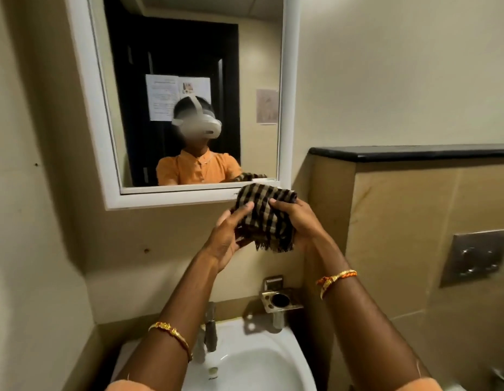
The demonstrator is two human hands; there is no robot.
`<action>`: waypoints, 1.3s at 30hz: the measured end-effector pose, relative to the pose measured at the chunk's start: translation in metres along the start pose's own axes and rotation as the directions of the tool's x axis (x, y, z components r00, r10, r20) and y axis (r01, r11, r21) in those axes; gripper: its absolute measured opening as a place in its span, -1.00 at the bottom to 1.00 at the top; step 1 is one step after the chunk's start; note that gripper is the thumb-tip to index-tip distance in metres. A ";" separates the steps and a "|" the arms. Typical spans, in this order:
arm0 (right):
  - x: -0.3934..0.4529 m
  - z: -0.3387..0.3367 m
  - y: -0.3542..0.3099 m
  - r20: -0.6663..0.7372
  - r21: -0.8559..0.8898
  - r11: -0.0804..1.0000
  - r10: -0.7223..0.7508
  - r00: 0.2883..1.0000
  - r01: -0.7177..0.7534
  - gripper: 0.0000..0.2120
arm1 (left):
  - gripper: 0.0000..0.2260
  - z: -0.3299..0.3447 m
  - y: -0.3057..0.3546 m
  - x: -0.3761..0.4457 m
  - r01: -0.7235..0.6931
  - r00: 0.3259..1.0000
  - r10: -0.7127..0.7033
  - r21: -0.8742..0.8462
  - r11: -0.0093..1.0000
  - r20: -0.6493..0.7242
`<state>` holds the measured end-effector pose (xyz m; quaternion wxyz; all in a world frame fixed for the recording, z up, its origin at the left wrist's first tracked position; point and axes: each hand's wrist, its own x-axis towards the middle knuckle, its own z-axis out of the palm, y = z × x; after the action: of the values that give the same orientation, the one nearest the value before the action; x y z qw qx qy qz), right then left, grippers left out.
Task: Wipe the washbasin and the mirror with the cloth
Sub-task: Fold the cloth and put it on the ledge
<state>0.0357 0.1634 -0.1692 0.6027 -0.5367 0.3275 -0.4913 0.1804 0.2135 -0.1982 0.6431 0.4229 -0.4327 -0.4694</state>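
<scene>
Checked brown-and-black cloth (pixel 263 214) bunched below the mirror (pixel 188 108).
Left hand (pixel 231 235) and right hand (pixel 296 221) both grip it above the washbasin (pixel 259 362); no writing legible.

A person in an orange short-sleeved shirt (pixel 198 167), buttoned at the collar, wears a white headset (pixel 201 124). A gold bangle (pixel 171 335) circles the left wrist; orange and gold thread bands (pixel 336 279) circle the right.

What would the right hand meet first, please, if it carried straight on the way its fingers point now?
Probably the mirror's white frame at its lower right corner: the right hand, gripping the checked cloth, points up and towards the wall. Depth is unclear.
</scene>
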 end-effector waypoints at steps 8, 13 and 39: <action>-0.013 -0.056 -0.052 -0.148 -0.296 0.955 -0.036 0.988 -0.009 -0.58 | -0.64 0.071 0.019 0.018 -0.110 0.994 0.110 0.122 0.986 0.005; -0.020 -0.075 -0.100 -0.099 -0.405 0.914 -0.080 0.992 0.033 -0.56 | -0.66 0.110 0.039 0.038 -0.131 0.991 0.127 0.102 0.986 0.037; 0.161 -0.207 -0.178 -0.253 -0.842 0.538 -0.336 0.907 -0.035 -0.87 | -0.81 0.245 0.062 0.180 -0.099 0.914 0.384 0.844 0.527 -0.132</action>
<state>-0.1490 -0.0455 -0.0186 0.1541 -0.6757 0.5832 -0.4236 -0.0052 0.0176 -0.0453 0.4882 0.6744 -0.5519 -0.0473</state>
